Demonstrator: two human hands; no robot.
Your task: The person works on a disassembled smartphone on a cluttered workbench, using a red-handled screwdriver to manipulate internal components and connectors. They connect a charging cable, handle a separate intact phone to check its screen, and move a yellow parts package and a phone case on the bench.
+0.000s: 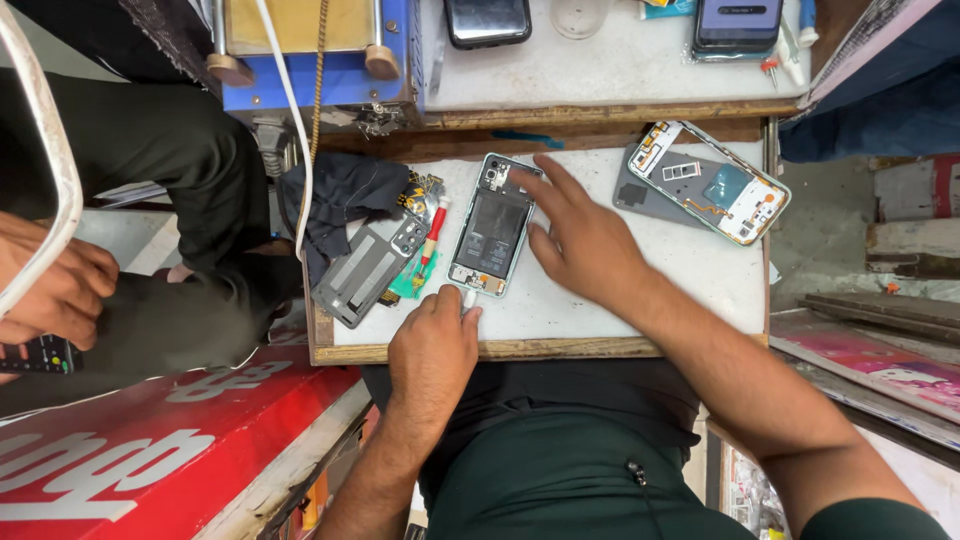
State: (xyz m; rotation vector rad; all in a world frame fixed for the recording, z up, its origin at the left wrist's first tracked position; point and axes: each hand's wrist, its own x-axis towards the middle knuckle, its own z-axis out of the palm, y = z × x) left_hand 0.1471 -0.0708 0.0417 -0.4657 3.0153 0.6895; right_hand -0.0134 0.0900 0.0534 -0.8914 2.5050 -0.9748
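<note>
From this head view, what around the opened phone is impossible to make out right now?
- Tool tip in the left hand: the fist hides it; only a white stub shows.
- Opened phone, right edge: under the right hand fingers.
- Dark phone: cut off by the top edge.
- Board parts: too small.

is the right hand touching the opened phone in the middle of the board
Touching. The head view shows the right hand with its fingers spread along the right edge of the opened phone, fingertips resting on its frame with no gap.
</note>
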